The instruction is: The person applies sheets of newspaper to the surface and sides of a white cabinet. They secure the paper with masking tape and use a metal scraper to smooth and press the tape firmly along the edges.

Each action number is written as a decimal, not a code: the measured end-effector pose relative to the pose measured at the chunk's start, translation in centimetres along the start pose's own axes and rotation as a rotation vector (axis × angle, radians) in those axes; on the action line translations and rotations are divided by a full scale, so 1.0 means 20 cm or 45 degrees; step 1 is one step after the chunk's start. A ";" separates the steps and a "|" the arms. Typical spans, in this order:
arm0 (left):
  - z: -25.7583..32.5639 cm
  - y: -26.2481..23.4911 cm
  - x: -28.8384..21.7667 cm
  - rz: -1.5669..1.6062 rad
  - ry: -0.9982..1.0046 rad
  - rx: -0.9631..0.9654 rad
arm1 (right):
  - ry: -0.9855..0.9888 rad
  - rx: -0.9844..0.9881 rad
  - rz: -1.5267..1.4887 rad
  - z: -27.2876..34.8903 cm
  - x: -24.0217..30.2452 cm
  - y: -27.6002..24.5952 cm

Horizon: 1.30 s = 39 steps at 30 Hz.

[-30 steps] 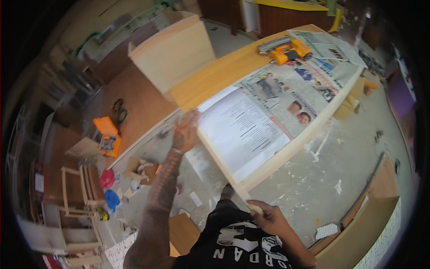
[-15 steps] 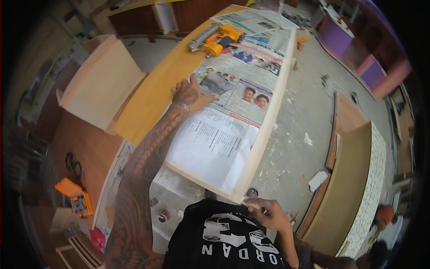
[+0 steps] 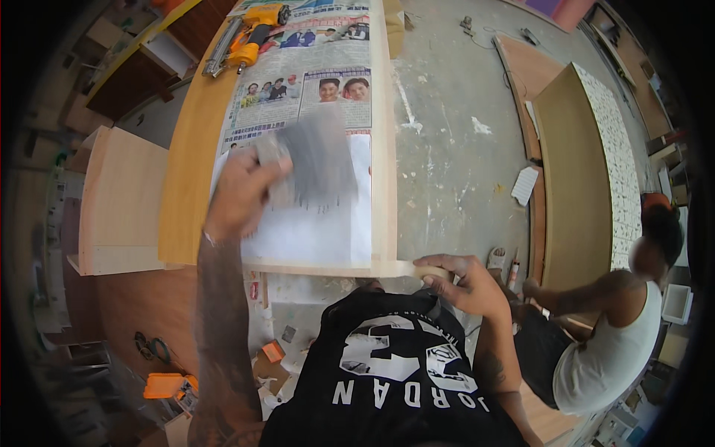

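A long pale wooden board [image 3: 190, 171] lies in front of me, covered with newspaper sheets [image 3: 313, 82] and a white printed sheet [image 3: 320, 231]. My left hand [image 3: 242, 190] pinches a grey, motion-blurred sheet of paper [image 3: 316, 160] and holds it lifted just above the white sheet. At the board's near right corner, my right hand [image 3: 454, 279] is closed around a pale edge strip [image 3: 406, 268]. A yellow nail gun [image 3: 253, 33] rests at the far end of the board.
A box-like wooden cabinet [image 3: 119, 201] stands left of the board. Another person [image 3: 618, 335] in a white vest crouches at the right beside a tall leaning panel [image 3: 588, 164]. Scraps, an orange tool case [image 3: 165, 385] and a cable litter the dusty floor.
My left hand, earlier flat on the papers, now has a sheet lifted. My right hand has risen from near my body to the board's near corner. The view has swung along the board.
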<state>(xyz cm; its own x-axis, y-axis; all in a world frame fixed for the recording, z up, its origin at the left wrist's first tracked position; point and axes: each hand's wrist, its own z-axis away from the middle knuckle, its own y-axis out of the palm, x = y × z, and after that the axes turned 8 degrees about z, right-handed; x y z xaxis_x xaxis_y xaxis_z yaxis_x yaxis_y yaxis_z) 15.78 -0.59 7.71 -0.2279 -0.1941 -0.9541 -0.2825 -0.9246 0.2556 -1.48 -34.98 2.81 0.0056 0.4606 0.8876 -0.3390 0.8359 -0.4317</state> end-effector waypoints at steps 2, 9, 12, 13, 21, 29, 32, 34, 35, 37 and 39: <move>0.17 0.12 0.09 -0.066 -0.075 0.027 | -0.040 0.006 -0.046 0.01 -0.02 0.00; 0.43 0.44 0.36 -0.333 -0.123 -0.202 | -0.184 0.023 -0.024 0.00 -0.06 -0.03; 0.45 0.49 0.33 -0.833 0.016 -0.275 | -0.150 0.064 0.020 0.00 -0.05 -0.06; 0.45 0.51 0.31 -0.848 0.019 -0.286 | -0.237 0.073 -0.045 0.01 -0.05 -0.07; 0.48 0.74 0.27 -1.352 0.103 -0.476 | -0.482 -0.124 0.360 0.02 0.05 -0.14; 0.49 0.86 0.27 -1.563 0.096 -0.586 | -1.329 0.547 0.572 0.61 0.37 0.37; 0.50 0.72 0.30 -1.305 0.137 -0.530 | -1.032 0.365 0.488 0.54 0.08 0.26; 0.51 0.54 0.31 -0.663 0.224 -0.499 | -0.872 0.209 0.234 0.49 -0.13 0.05; 0.52 0.44 0.30 -0.393 0.164 -0.706 | -0.720 0.237 0.249 0.50 -0.22 -0.06; 0.51 0.23 0.27 -0.108 0.167 -0.847 | -0.497 0.109 0.166 0.56 -0.35 -0.26; 0.47 0.10 0.25 0.315 0.362 -1.101 | -0.385 0.016 0.135 0.63 -0.42 -0.38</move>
<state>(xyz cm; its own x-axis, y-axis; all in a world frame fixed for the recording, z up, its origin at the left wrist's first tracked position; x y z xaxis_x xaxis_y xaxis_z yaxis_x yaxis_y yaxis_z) 5.24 -0.28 4.88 0.0794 -0.3847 -0.9196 0.5590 -0.7467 0.3606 -10.92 -48.91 0.68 -0.3097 0.4338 0.8461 -0.3342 0.7834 -0.5240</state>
